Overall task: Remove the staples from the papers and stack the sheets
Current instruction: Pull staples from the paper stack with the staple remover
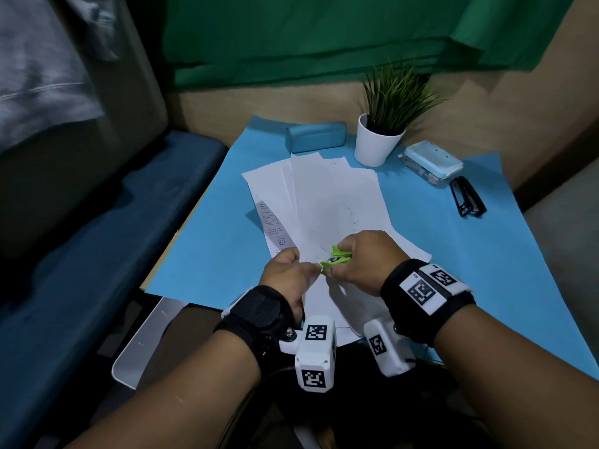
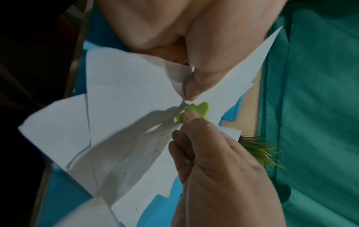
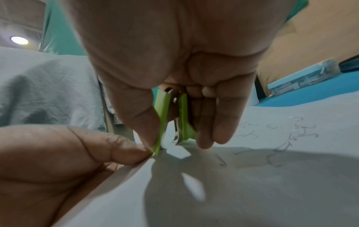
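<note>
Several white sheets (image 1: 334, 202) lie fanned out on the blue mat (image 1: 453, 254). My left hand (image 1: 285, 270) pinches the near corner of a sheet (image 2: 136, 92) between thumb and fingers. My right hand (image 1: 359, 257) grips a green staple remover (image 1: 337, 258) right at that corner; its metal claws (image 3: 177, 135) point down onto the paper. Several pulled staples (image 3: 281, 147) lie loose on the paper to the right of the remover. In the left wrist view the remover (image 2: 194, 112) shows between the two hands.
At the back stand a teal case (image 1: 316, 137) and a potted plant (image 1: 385, 124). A light-blue box (image 1: 432, 162) and a black stapler (image 1: 468, 197) lie at the right. A blue seat (image 1: 97, 238) is to the left of the table.
</note>
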The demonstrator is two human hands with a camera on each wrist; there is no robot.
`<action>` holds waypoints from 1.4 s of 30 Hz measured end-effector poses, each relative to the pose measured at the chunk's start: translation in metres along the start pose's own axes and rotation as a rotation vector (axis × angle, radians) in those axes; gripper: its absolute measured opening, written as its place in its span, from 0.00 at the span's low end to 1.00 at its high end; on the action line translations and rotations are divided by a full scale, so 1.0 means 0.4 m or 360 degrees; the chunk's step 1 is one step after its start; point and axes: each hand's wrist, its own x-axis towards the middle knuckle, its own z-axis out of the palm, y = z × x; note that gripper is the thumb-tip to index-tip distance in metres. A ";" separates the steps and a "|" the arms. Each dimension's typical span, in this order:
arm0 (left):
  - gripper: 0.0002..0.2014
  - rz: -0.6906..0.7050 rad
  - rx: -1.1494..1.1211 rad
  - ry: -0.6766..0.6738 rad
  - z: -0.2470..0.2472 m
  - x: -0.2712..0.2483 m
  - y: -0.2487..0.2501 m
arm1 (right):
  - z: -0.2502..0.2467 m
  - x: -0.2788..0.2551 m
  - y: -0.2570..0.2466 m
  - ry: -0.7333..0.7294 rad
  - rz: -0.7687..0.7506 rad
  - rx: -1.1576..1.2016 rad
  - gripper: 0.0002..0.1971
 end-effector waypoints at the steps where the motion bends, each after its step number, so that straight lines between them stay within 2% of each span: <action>1: 0.12 0.0003 -0.0005 0.0012 0.000 -0.001 -0.001 | 0.000 0.001 0.000 -0.0006 0.0017 0.0011 0.16; 17: 0.10 -0.0005 0.0018 0.0052 0.008 0.001 -0.003 | 0.006 0.024 0.021 -0.0129 0.0168 0.0427 0.14; 24: 0.07 -0.0078 -0.0014 0.0141 0.007 0.006 -0.006 | 0.045 0.026 0.048 -0.0127 0.0368 0.1121 0.09; 27: 0.12 -0.0137 0.0020 0.0222 0.000 0.014 -0.008 | 0.043 0.019 0.050 -0.0162 0.0494 0.1428 0.06; 32: 0.17 -0.0118 0.0020 0.0220 -0.001 0.027 -0.017 | 0.039 0.015 0.069 -0.0122 0.0653 0.1925 0.05; 35: 0.13 -0.0113 0.0024 0.0203 0.009 0.019 -0.014 | 0.036 0.021 0.089 -0.0110 0.0669 0.1903 0.05; 39: 0.13 -0.0121 0.0105 0.0134 0.010 -0.002 0.010 | 0.029 0.027 0.098 -0.0172 0.0648 0.1860 0.05; 41: 0.06 -0.0151 0.0101 0.0118 0.013 -0.009 0.028 | 0.025 0.027 0.095 -0.0209 0.0644 0.1916 0.05; 42: 0.08 -0.0173 0.0102 0.0128 0.016 -0.009 0.034 | 0.023 0.027 0.094 -0.0228 0.0633 0.1937 0.05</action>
